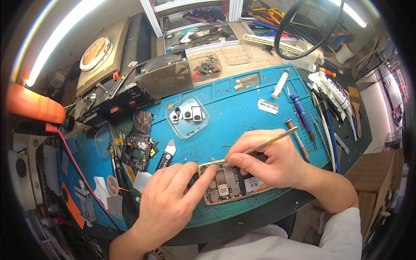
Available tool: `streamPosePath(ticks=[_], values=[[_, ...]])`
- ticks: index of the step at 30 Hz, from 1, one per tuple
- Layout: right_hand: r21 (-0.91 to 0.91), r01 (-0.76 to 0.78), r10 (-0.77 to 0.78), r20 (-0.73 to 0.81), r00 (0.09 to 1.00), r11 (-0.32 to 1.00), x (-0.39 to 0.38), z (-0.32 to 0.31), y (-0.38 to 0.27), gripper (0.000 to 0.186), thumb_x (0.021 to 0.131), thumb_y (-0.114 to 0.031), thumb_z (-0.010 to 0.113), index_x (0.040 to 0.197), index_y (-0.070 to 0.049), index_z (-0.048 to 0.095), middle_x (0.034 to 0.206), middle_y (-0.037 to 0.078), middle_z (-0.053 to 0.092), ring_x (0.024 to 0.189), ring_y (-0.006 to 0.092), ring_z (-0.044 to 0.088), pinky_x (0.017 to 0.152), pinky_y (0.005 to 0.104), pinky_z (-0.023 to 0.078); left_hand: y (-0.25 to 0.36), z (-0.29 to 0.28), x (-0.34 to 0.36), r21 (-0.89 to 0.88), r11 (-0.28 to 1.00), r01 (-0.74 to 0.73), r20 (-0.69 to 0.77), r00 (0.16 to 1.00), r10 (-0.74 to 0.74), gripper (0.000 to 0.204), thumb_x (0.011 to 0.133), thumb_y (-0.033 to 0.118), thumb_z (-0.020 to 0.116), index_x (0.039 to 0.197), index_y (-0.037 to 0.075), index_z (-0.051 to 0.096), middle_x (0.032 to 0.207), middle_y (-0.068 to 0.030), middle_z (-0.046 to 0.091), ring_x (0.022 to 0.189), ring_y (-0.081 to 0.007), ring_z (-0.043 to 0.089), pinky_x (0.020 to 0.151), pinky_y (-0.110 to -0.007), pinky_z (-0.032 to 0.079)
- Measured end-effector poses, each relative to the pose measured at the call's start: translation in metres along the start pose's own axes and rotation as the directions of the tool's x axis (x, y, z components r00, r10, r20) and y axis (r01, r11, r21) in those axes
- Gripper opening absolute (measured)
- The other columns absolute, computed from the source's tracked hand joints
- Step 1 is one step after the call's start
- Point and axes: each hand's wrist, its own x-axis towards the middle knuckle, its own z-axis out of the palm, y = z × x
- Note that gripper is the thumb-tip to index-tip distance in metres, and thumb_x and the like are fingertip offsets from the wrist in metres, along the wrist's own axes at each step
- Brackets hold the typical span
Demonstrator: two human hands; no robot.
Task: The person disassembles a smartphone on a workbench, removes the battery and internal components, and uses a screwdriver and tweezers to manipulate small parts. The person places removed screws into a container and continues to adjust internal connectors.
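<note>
An opened smartphone (pixel 234 194) lies on the blue work mat, its circuit parts and dark battery (pixel 255 183) exposed. My left hand (pixel 171 201) is at the phone's left end, with the index fingertip pressed on its upper left part; the thumb is hidden. My right hand (pixel 271 162) grips slim metal tweezers (pixel 271 141) like a pen over the phone's far edge. Their working tip is hidden by my fingers. Just beyond, a clear tray (pixel 187 130) holds small camera modules. A craft knife (pixel 167 154) lies beside my left hand.
Right of the phone lie a screwdriver (pixel 302 112), a copper-coloured pen-like tool (pixel 297 141), a razor blade (pixel 268 106) and a syringe (pixel 281 83). Dark phone parts (pixel 138 147) lie at the left. A box of screws (pixel 206 66) stands at the back, and a red cable (pixel 82 173) runs along the left.
</note>
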Motion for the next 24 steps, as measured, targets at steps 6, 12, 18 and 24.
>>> streamPosePath(ticks=[6, 12, 18, 24], values=[[-0.025, 0.047, -0.045, 0.073, 0.996, 0.999, -0.0005, -0.0032, 0.0005, 0.013, 0.105, -0.006, 0.069, 0.102, 0.005, 0.075, 0.091, 0.010, 0.073, 0.069, 0.0117, 0.068, 0.058, 0.0257, 0.054, 0.0018, -0.0007, 0.0004, -0.020, 1.000, 0.020, 0.017, 1.000, -0.020, 0.054, 0.080, -0.004, 0.068, 0.131, 0.012, 0.075, 0.111, -0.0070, 0.063, 0.100, -0.0272, 0.064, 0.087, -0.042, 0.051], [-0.045, 0.005, -0.004, 0.014, 1.000, 0.999, 0.0005, -0.0022, -0.0013, 0.016, 0.100, -0.014, 0.074, 0.095, 0.001, 0.077, 0.081, 0.012, 0.074, 0.068, 0.0245, 0.071, 0.060, 0.0348, 0.052, 0.0008, -0.0006, 0.0014, -0.052, 0.998, 0.036, 0.025, 0.999, -0.035, 0.054, 0.080, -0.006, 0.068, 0.131, 0.012, 0.075, 0.111, -0.0073, 0.062, 0.101, -0.0279, 0.062, 0.088, -0.042, 0.050], [-0.011, 0.018, -0.017, 0.077, 0.997, 1.000, -0.0003, -0.0047, 0.0007, 0.012, 0.105, -0.005, 0.070, 0.102, 0.005, 0.075, 0.092, 0.010, 0.073, 0.070, 0.0124, 0.069, 0.059, 0.0261, 0.055, 0.0022, -0.0004, 0.0033, -0.044, 0.998, 0.034, 0.022, 0.999, -0.033, 0.053, 0.080, -0.006, 0.067, 0.129, 0.012, 0.076, 0.109, -0.0073, 0.062, 0.098, -0.0283, 0.061, 0.086, -0.042, 0.050], [-0.008, 0.032, -0.032, 0.013, 0.999, 0.999, -0.0010, 0.0010, 0.0036, 0.012, 0.099, -0.013, 0.075, 0.098, -0.001, 0.077, 0.085, 0.011, 0.073, 0.067, 0.0253, 0.067, 0.060, 0.0364, 0.051, -0.0009, -0.0028, 0.0055, -0.083, 0.996, 0.037, 0.024, 0.999, -0.035, 0.052, 0.079, -0.006, 0.068, 0.128, 0.012, 0.076, 0.105, -0.0073, 0.062, 0.095, -0.0282, 0.062, 0.082, -0.042, 0.049]])
